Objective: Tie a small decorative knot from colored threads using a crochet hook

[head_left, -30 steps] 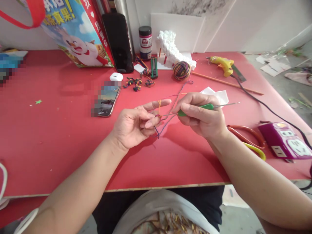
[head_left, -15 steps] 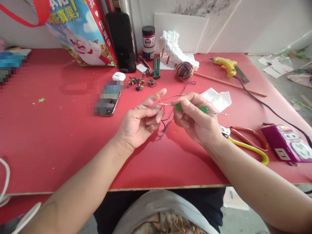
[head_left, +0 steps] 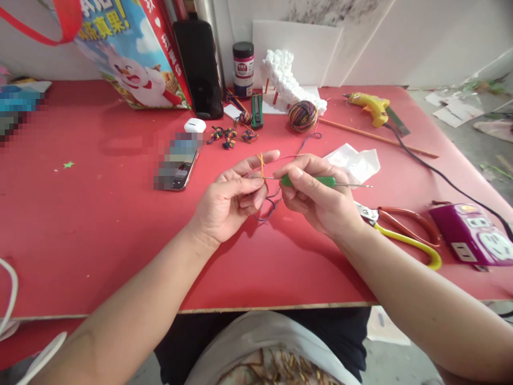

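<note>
My left hand (head_left: 218,206) is closed in a pinch on multicoloured yarn (head_left: 262,163). Its index finger is stretched out, with an orange part of the strand looped over it. A crochet hook (head_left: 327,182) with a green handle and a metal shaft at each end lies in my right hand (head_left: 326,206), gripped between thumb and fingers. The hook's left tip reaches the yarn at my left fingertips; the exact stitch is too small to make out. Purple-blue yarn hangs below the hands, and a ball of the same yarn (head_left: 303,116) sits beyond them.
Small knotted yarn pieces (head_left: 228,135) and a phone (head_left: 180,163) lie to the left. On the right are red-and-yellow pliers (head_left: 409,235), a crumpled tissue (head_left: 355,164), a purple power socket (head_left: 467,232), a wooden stick (head_left: 380,138) and a corded yellow glue gun (head_left: 371,107).
My right hand and the crochet hook have shifted slightly left and down. The hook tip now sits closer against my left fingertips, and the orange strand stretches straighter from my index finger.
</note>
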A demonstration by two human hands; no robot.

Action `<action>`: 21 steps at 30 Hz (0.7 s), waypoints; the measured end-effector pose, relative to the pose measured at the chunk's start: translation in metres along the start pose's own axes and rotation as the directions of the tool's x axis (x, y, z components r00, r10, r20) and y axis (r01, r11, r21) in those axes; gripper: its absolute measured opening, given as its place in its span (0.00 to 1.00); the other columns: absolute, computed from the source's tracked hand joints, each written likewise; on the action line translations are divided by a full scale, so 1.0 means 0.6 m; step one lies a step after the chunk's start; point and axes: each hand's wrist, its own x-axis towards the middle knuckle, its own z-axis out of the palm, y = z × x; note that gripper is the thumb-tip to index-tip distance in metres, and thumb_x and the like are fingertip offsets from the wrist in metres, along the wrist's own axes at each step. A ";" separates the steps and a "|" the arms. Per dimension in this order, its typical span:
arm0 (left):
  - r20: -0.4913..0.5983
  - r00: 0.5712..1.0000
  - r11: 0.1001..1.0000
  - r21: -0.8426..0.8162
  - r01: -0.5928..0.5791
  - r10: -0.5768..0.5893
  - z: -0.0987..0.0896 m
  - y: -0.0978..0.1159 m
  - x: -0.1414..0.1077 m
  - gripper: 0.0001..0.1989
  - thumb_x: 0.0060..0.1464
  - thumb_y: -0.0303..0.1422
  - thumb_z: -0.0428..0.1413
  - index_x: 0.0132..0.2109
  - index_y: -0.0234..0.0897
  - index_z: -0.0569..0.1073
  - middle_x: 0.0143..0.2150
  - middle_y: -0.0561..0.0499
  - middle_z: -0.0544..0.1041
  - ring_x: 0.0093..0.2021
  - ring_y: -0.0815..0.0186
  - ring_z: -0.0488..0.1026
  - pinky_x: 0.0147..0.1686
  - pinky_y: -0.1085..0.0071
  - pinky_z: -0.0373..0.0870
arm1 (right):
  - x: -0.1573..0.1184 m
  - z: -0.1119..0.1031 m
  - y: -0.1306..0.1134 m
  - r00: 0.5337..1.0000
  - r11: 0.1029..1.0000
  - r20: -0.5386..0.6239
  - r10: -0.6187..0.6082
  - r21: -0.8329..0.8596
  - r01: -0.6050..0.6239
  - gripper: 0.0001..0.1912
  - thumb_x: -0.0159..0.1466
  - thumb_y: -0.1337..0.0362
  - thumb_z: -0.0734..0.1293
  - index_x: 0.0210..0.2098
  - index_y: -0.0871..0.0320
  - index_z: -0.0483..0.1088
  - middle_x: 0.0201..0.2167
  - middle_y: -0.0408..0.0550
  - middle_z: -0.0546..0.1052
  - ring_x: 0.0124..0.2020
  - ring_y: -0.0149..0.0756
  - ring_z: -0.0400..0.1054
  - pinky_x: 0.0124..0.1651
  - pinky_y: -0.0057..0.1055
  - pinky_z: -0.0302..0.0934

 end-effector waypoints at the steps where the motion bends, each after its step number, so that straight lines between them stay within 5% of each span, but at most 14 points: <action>1: 0.011 1.000 1.000 0.016 -0.013 0.012 0.000 0.000 0.000 0.19 0.53 0.25 0.63 0.54 0.32 0.83 0.18 0.55 0.70 0.19 0.73 0.55 0.20 0.77 0.50 | 0.000 0.000 0.001 1.000 1.000 0.001 0.003 0.003 -0.003 0.16 0.62 0.51 0.80 0.34 0.58 0.80 0.21 0.39 0.71 0.17 0.23 0.54 0.19 0.25 0.49; 10: 0.039 0.998 0.997 0.061 -0.044 0.041 0.004 0.002 0.002 0.27 0.55 0.25 0.61 0.63 0.37 0.80 0.21 0.54 0.75 0.17 0.76 0.51 0.18 0.78 0.43 | -0.003 -0.001 0.000 0.996 0.997 0.078 -0.044 0.065 0.039 0.12 0.68 0.56 0.77 0.36 0.58 0.80 0.24 0.40 0.74 0.18 0.24 0.61 0.20 0.26 0.56; 21: 0.027 0.999 0.999 -0.030 -0.041 0.042 0.008 0.001 -0.002 0.17 0.52 0.23 0.63 0.49 0.34 0.85 0.23 0.53 0.74 0.19 0.78 0.49 0.19 0.80 0.51 | -0.002 0.002 -0.004 0.999 0.999 0.049 0.012 0.035 -0.014 0.16 0.65 0.51 0.78 0.37 0.57 0.79 0.23 0.39 0.72 0.17 0.24 0.58 0.19 0.26 0.54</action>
